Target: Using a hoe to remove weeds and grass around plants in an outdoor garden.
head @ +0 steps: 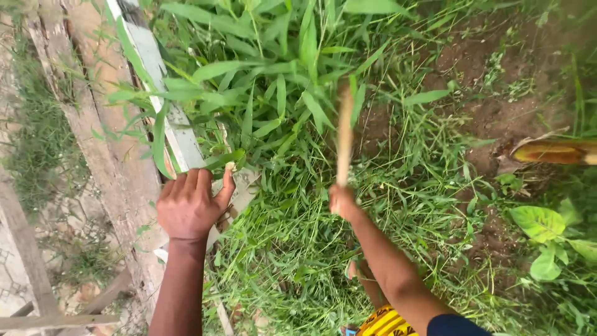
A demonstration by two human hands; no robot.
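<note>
The person stands bent over a patch of tall grass (pixel 273 93) at the edge of a plot, both bare arms reaching down into view. The left hand (pixel 191 205) rests on a pale painted plank (pixel 163 87) that runs up and away along the grass edge; its fingers lie flat and curled over the board's lower end, thumb spread out to the right, pressing rather than clutching, with nothing held inside the hand. The plank is whitish with a green tint, its paint worn, and broad grass blades droop across it.

The right hand (pixel 343 202) is clenched around the lower end of a thin wooden stick (pixel 344 134), which points almost straight up the picture into the thick of the grass. The stick is blurred, so I cannot tell what its far end looks like. It stands in the middle of the scene, just right of the plank, over the green blades.

To the left of the plank lie weathered grey boards (pixel 99 143) and a strip of patterned paving (pixel 12 274). To the right, bare brown soil (pixel 497 68) shows beyond the grass, with a dry yellow-brown stalk (pixel 553 151) lying on it and a broad-leaved seedling (pixel 540 224) nearby. At the bottom edge a bit of yellow patterned cloth (pixel 382 323) and a dark sleeve (pixel 454 325) show.
</note>
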